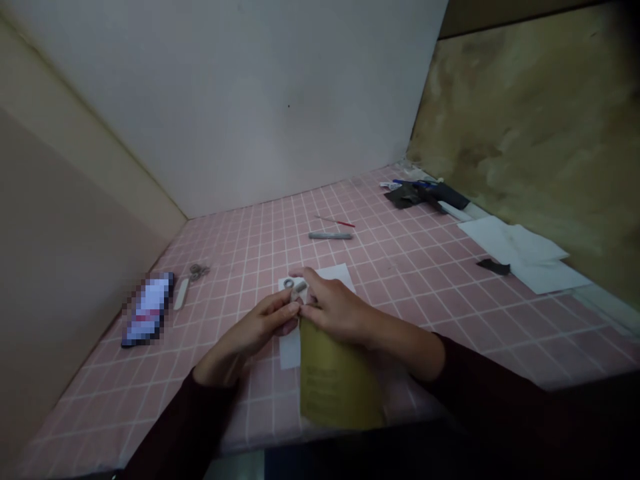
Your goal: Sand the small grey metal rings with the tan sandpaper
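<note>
Both hands meet over a white sheet of paper near the table's front edge. My left hand is closed, its thumb and fingers pinched at a small pale piece between the hands. My right hand curls round the same piece from the other side, its fingers bent. What exactly the piece is cannot be made out. A small grey ring lies on the paper just beyond my left fingertips. Under my right hand and wrist lies a yellow-green sheet or booklet with faint print.
A blurred-out phone lies at the left, beside a white strip and a grey coiled item. Further back are a grey pen-like stick and a thin red tool. Dark cloth and white papers lie at the right.
</note>
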### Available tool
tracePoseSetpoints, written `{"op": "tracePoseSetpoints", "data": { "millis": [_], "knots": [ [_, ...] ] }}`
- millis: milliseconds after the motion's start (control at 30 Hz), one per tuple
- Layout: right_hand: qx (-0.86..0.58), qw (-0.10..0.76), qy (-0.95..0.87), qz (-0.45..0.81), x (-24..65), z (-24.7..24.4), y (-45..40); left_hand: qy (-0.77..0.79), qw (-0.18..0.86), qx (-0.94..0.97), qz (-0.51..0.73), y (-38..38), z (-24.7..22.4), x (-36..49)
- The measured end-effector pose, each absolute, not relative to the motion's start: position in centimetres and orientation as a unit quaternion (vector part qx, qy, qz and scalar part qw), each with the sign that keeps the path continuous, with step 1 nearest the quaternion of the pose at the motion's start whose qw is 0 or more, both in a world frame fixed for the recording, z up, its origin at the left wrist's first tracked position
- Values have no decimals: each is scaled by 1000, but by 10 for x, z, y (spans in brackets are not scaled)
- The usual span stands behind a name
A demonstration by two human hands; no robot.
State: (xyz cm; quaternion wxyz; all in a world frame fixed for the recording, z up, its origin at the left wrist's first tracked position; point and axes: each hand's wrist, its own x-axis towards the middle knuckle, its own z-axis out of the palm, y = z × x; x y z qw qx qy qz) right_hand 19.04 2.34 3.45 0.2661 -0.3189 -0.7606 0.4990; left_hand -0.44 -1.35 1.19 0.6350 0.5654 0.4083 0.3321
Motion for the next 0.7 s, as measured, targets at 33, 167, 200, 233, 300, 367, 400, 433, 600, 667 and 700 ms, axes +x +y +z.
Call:
{"op": "tracePoseSetpoints", "data": {
  "millis": [33, 167, 200, 233, 300, 367, 400, 433, 600, 667, 700],
  "knots": [
    [-320, 269, -776, 473, 190, 34, 23, 411, 640, 564, 322, -13, 11, -4],
    [-328, 219, -658, 642, 189, 34, 27, 416, 592, 583, 371, -17, 17, 0],
    [-319, 199, -612, 696, 188, 34, 29, 418, 576, 589, 382, -19, 19, 1],
    [-311, 187, -584, 726, 188, 34, 30, 421, 566, 594, 387, -19, 20, 2],
    [-317, 195, -611, 698, 189, 34, 30, 421, 572, 595, 376, -19, 20, 0],
    [-327, 231, -705, 585, 190, 35, 29, 413, 610, 574, 356, -16, 15, -2],
    [-323, 239, -748, 529, 192, 36, 28, 410, 634, 557, 346, -14, 13, -3],
    [-317, 237, -777, 490, 194, 37, 28, 407, 656, 537, 340, -13, 11, -4],
    [-365, 252, -761, 474, 204, 42, 41, 395, 704, 441, 392, -13, 12, -1],
    [-380, 273, -751, 467, 206, 42, 48, 389, 707, 413, 422, -14, 17, 1],
    [-380, 276, -752, 463, 206, 42, 50, 385, 710, 403, 430, -15, 18, 2]
  ]
}}
